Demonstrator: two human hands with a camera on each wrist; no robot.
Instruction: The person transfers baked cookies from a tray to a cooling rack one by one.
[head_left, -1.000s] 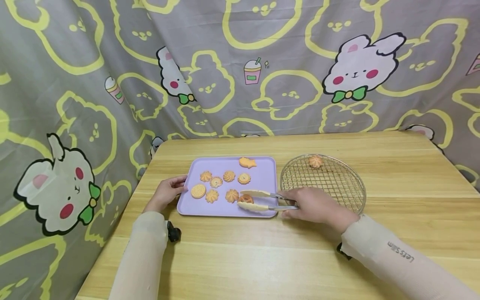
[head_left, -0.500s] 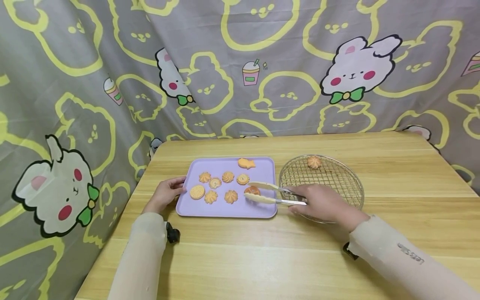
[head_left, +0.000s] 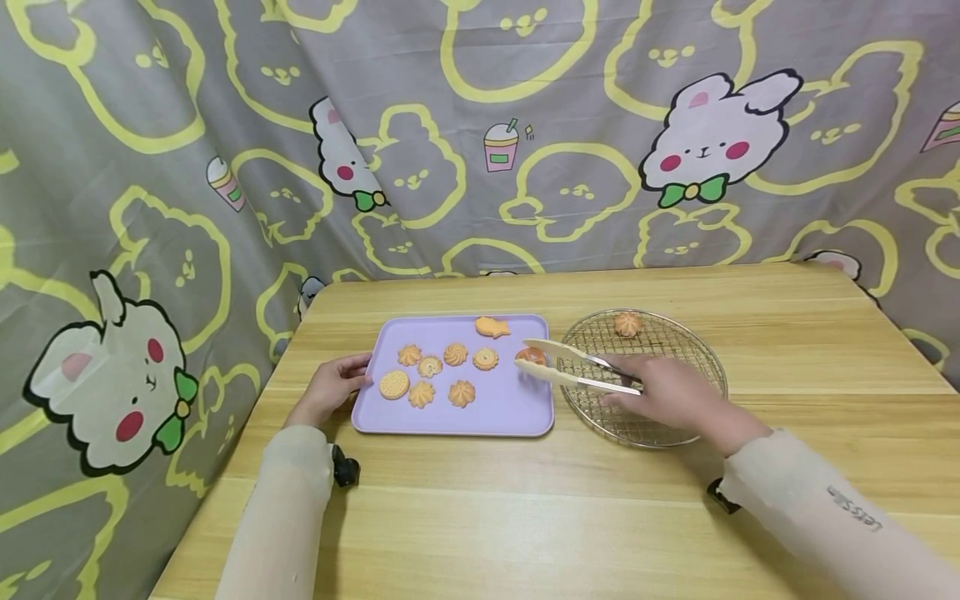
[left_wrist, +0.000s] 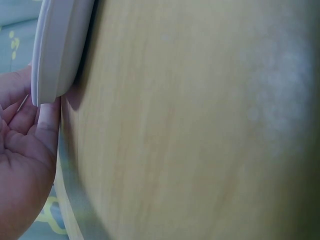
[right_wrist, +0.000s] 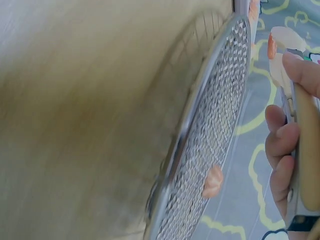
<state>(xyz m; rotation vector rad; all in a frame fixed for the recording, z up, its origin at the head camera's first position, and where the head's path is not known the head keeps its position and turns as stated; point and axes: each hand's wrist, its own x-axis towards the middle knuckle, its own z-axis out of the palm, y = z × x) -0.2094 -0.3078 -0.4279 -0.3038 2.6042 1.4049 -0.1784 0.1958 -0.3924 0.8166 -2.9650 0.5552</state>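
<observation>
My right hand [head_left: 671,396] grips tongs [head_left: 600,385] with silver arms and cream tips; the right wrist view shows a wooden handle. Between the tips is a glossy brown-orange cookie [head_left: 531,357], held above the right side of the lilac tray [head_left: 495,421]. My left hand [head_left: 330,390] holds the tray's left edge, its fingers at the rim in the left wrist view. On the tray lie several pale cookies, among them a round one [head_left: 394,385], a swirl [head_left: 455,354] and a fish-shaped one [head_left: 492,326].
Right of the tray stands a round wire rack [head_left: 630,433] with one flower-shaped cookie [head_left: 627,323] near its far rim. Both are on a wooden table [head_left: 465,517]. A patterned grey curtain [head_left: 450,192] hangs behind and to the left.
The right hand and tongs have moved right and farther back, carrying the glossy cookie up from the tray's front right area. The left hand and tray stay put.
</observation>
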